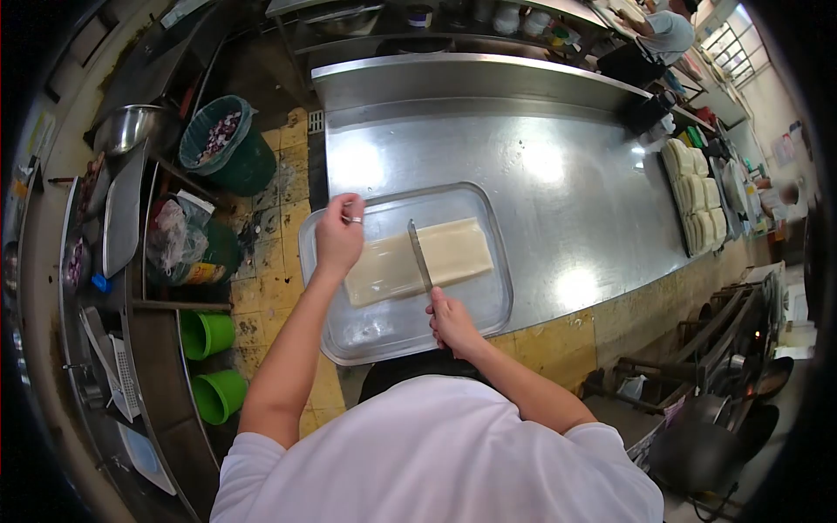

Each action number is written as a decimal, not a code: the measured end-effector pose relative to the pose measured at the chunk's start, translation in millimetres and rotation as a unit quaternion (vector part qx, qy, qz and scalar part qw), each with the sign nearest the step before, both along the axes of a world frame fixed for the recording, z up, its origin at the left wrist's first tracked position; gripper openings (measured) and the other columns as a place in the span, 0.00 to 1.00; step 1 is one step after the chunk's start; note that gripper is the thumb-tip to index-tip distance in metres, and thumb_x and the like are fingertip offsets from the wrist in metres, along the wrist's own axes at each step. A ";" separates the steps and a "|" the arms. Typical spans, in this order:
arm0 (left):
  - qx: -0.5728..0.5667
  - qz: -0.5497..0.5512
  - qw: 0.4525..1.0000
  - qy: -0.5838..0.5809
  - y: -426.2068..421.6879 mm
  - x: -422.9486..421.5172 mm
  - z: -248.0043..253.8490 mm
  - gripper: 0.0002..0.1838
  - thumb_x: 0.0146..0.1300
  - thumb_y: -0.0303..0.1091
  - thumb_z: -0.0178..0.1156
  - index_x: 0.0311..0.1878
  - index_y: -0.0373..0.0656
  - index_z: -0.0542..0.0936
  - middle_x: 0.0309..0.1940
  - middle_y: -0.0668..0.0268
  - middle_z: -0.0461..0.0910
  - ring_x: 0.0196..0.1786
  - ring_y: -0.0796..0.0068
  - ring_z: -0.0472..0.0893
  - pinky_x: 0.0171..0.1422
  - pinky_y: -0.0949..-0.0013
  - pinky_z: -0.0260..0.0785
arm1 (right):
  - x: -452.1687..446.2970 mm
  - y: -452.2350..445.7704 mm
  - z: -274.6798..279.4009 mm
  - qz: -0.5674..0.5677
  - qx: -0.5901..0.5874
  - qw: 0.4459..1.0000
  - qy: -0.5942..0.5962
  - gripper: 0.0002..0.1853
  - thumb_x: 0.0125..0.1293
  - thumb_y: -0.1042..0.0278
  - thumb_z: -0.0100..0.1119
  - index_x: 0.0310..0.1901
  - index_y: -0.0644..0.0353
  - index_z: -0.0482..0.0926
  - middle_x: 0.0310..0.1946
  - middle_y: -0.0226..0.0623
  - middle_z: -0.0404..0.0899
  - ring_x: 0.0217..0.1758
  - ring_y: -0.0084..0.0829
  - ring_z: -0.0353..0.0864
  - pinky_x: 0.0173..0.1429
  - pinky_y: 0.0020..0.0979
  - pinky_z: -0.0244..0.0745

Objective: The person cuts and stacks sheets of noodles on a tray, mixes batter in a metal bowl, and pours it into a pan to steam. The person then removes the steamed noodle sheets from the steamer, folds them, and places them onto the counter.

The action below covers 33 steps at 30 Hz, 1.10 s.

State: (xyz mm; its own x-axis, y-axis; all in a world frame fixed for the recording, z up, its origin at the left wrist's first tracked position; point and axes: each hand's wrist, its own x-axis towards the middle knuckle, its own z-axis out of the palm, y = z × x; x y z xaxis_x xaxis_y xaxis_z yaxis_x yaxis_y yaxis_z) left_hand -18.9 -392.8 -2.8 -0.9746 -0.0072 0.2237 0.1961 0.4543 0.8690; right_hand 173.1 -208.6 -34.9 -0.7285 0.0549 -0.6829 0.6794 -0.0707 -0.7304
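Gripping knife [420, 253], right hand [450, 321] nearer (left hand [339, 237] curled, grasp unclear); pale slab [459, 250] toward eleven o'clock, long axis roughly nine-to-three.

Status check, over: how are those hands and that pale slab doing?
Right hand gripping knife. Left hand at left end of tray, grip unclear. Pale slab lying in tray, blade across it; no other obstruction seen.
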 end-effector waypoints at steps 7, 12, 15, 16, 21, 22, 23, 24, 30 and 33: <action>-0.027 -0.170 0.967 -0.189 53.4 8.9 -36.4 0.20 0.67 0.42 0.68 0.56 0.41 0.85 0.46 0.53 0.87 0.39 0.65 0.88 0.48 0.64 0.80 | -0.2 -3.9 -9.9 0.032 0.080 0.995 0.040 0.34 0.80 0.36 0.38 0.41 0.66 0.75 0.16 0.28 0.66 0.12 0.23 0.65 0.16 0.30 0.64; -0.014 -0.164 0.968 -0.189 58.1 9.9 -46.2 0.17 0.64 0.39 0.69 0.52 0.40 0.87 0.46 0.54 0.88 0.41 0.63 0.89 0.50 0.62 0.80 | 4.3 -2.7 -31.7 0.034 0.105 0.992 0.062 0.34 0.80 0.36 0.38 0.41 0.66 0.74 0.17 0.29 0.66 0.12 0.24 0.65 0.16 0.31 0.64; -0.001 -0.153 0.971 -0.185 62.3 7.5 -58.9 0.16 0.63 0.38 0.69 0.50 0.39 0.87 0.44 0.54 0.89 0.40 0.62 0.89 0.50 0.62 0.80 | 1.2 -3.0 -42.4 0.040 0.122 0.989 0.073 0.34 0.80 0.35 0.38 0.41 0.65 0.73 0.16 0.29 0.64 0.12 0.24 0.64 0.16 0.32 0.64; -0.004 -0.155 0.971 -0.180 62.5 6.7 -64.0 0.17 0.64 0.38 0.69 0.52 0.39 0.87 0.44 0.54 0.89 0.40 0.62 0.89 0.50 0.62 0.80 | 0.5 -2.8 -40.0 0.037 0.106 0.992 0.052 0.33 0.80 0.35 0.38 0.41 0.65 0.73 0.16 0.29 0.64 0.12 0.25 0.64 0.16 0.32 0.64; -0.018 -0.117 0.982 -0.148 52.4 -0.4 -44.5 0.21 0.68 0.39 0.67 0.59 0.38 0.83 0.44 0.56 0.89 0.37 0.70 0.86 0.46 0.66 0.78 | -34.3 -3.8 52.4 -0.005 -0.047 0.995 -0.091 0.27 0.80 0.39 0.44 0.41 0.61 0.71 0.20 0.28 0.67 0.16 0.24 0.66 0.19 0.32 0.65; -0.008 -0.092 0.986 -0.139 46.6 -1.1 -38.2 0.21 0.68 0.40 0.67 0.60 0.39 0.82 0.44 0.55 0.88 0.37 0.69 0.87 0.46 0.65 0.78 | -42.7 -2.7 72.1 -0.016 -0.081 0.990 -0.110 0.26 0.80 0.40 0.46 0.41 0.61 0.71 0.21 0.28 0.68 0.17 0.24 0.67 0.19 0.31 0.66; 0.002 -0.068 0.989 -0.131 37.8 -2.5 -33.0 0.22 0.69 0.41 0.66 0.61 0.40 0.82 0.45 0.54 0.88 0.37 0.67 0.88 0.46 0.64 0.79 | -49.8 0.7 87.0 -0.018 -0.113 0.988 -0.104 0.25 0.79 0.42 0.48 0.41 0.60 0.71 0.22 0.28 0.69 0.18 0.24 0.67 0.20 0.31 0.66; 0.012 -0.044 0.991 -0.123 28.4 -3.9 -30.8 0.22 0.69 0.41 0.66 0.62 0.42 0.81 0.45 0.53 0.88 0.38 0.66 0.88 0.46 0.63 0.79 | -55.6 6.5 100.1 -0.020 -0.144 0.984 -0.099 0.23 0.79 0.43 0.49 0.41 0.60 0.71 0.23 0.28 0.70 0.19 0.24 0.68 0.21 0.30 0.66; 0.066 0.048 0.993 -0.080 -44.1 15.0 -63.4 0.18 0.73 0.36 0.63 0.61 0.38 0.81 0.37 0.67 0.83 0.35 0.78 0.82 0.41 0.72 0.75 | -11.0 34.1 94.1 0.199 -0.013 0.980 0.004 0.11 0.76 0.61 0.57 0.44 0.61 0.74 0.26 0.36 0.75 0.26 0.33 0.79 0.30 0.36 0.76; 0.097 0.094 0.989 -0.066 -62.0 29.9 -66.6 0.16 0.70 0.34 0.65 0.58 0.40 0.83 0.32 0.64 0.84 0.33 0.75 0.80 0.41 0.69 0.75 | 30.2 49.3 33.9 0.289 0.313 0.862 0.277 0.11 0.70 0.67 0.63 0.48 0.62 0.77 0.32 0.45 0.80 0.37 0.46 0.83 0.40 0.43 0.78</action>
